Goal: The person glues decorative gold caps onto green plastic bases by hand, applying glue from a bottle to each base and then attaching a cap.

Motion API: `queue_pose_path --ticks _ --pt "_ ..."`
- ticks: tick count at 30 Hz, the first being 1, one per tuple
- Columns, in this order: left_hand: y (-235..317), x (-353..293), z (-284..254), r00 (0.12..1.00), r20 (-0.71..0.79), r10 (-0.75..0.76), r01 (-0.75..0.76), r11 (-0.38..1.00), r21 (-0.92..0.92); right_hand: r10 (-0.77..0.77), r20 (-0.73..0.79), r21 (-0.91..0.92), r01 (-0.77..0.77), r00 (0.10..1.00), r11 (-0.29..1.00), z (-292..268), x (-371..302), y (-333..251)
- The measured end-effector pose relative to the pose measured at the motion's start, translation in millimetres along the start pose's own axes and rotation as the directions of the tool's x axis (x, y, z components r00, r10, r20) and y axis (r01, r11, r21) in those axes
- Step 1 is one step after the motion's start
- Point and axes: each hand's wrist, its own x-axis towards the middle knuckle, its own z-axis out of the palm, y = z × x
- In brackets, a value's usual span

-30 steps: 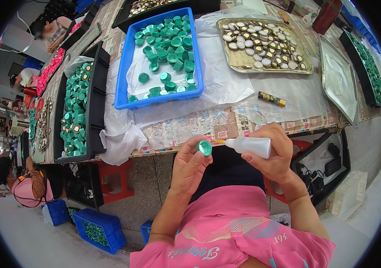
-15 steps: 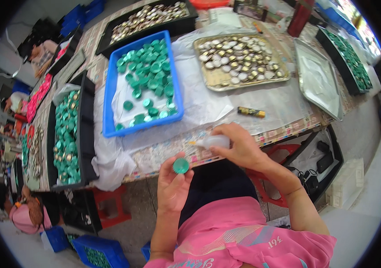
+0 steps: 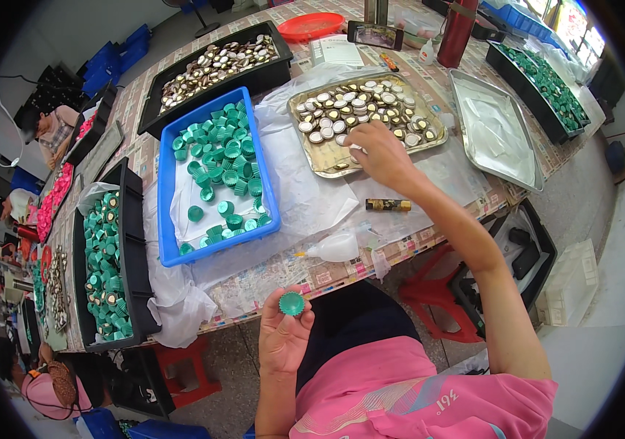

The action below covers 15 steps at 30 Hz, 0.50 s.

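Low in front of me, my left hand pinches a green fluted cup by its rim, the cup's open side facing up. My right hand reaches over the near side of a gold-toned metal tray. Its fingers are bent together among round white-and-gold discs; what sits between the fingertips is hidden. A translucent squeeze bottle with an orange tip lies on its side near the table edge. To its left, a blue tray holds many more green fluted cups.
A black-and-gold cylinder lies between tray and table edge. Black bins stand at left, far left and right. An empty-looking silver tray and a red flask are to the right. People sit at far left.
My right hand has let go of the squeeze bottle and moved up and forward to the discs in the metal tray. My left hand still holds the green cup, slightly lower in view.
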Motion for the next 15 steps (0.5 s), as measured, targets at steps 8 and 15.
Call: queue_pose_path --ticks 8,15 --pt "5 -1 6 0.999 0.023 -0.033 0.032 0.999 0.014 -0.01 0.066 -0.353 0.033 0.998 0.935 35 42 19" --pt "19 -1 -7 0.999 0.012 -0.047 0.047 0.999 0.006 0.25 0.174 0.5 -0.304 0.952 0.811 -4 13 -31"
